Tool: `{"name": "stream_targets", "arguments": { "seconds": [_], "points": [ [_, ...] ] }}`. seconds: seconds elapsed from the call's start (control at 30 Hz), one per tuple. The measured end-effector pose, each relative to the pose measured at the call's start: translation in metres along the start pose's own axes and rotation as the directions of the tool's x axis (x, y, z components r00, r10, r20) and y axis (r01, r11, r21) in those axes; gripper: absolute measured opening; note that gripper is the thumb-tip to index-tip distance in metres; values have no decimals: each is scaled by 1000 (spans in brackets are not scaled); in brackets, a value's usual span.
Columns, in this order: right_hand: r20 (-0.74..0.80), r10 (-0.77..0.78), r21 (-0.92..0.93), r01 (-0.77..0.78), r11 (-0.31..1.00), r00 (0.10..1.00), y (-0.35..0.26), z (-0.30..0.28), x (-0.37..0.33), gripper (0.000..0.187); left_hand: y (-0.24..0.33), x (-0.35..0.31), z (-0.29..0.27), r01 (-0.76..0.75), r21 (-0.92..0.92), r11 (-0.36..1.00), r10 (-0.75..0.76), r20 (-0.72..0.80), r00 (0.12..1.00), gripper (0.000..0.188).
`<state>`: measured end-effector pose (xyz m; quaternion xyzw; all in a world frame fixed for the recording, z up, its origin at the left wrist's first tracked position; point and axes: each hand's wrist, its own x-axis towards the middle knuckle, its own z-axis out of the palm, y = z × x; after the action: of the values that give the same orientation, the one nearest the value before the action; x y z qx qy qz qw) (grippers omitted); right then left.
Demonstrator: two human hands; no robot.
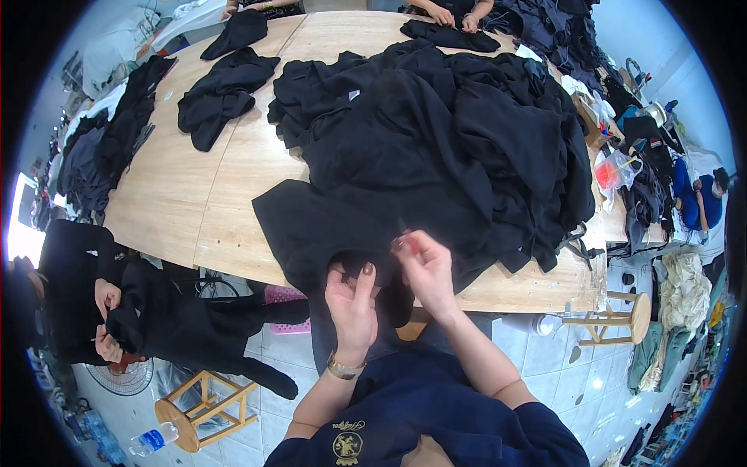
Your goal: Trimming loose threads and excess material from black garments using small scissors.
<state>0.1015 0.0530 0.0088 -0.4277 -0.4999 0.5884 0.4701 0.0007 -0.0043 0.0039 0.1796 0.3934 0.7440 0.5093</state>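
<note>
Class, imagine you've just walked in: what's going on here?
The left hand holds an edge of black cloth heaped on a wooden table; the right hand pinches a small red thing, too small to name. To the left, a co-worker handles a black garment; across the table, another person's hands are on a black piece.

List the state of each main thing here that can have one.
Left hand: closed on black garment.
Right hand: pinching small red item.
Black garment: rumpled, partly overhanging table.
Black cloth pile: heaped, unfolded.
Left stool: upright.
Right stool: upright.
Clear bag: red contents inside.
</note>
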Motion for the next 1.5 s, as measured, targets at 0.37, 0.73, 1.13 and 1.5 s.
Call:
{"name": "stream_targets", "arguments": {
  "seconds": [0.37, 0.73, 1.13, 1.5],
  "points": [
    [-97, -72, -67, 65, 996, 993, 9, -4, 7, 9, 1, 5, -5, 98, -60, 993, -97, 16, 995, 14],
    [17, -207, -318, 201, 926, 978, 4, 3, -10, 13, -4, 4, -4, -29, 26, 999, 30, -45, 999, 21],
    [-25, 64, -97, -67, 993, 998, -10, 1, -17, 9, -9, 1, -2, -223, 269, 937, 235, -13, 972, 26],
    [-93, -44, -305, 13, 952, 995, -8, -2, -14, 6, -16, 0, -5, -230, 338, 913, 236, 22, 971, 25]
  ]
}}
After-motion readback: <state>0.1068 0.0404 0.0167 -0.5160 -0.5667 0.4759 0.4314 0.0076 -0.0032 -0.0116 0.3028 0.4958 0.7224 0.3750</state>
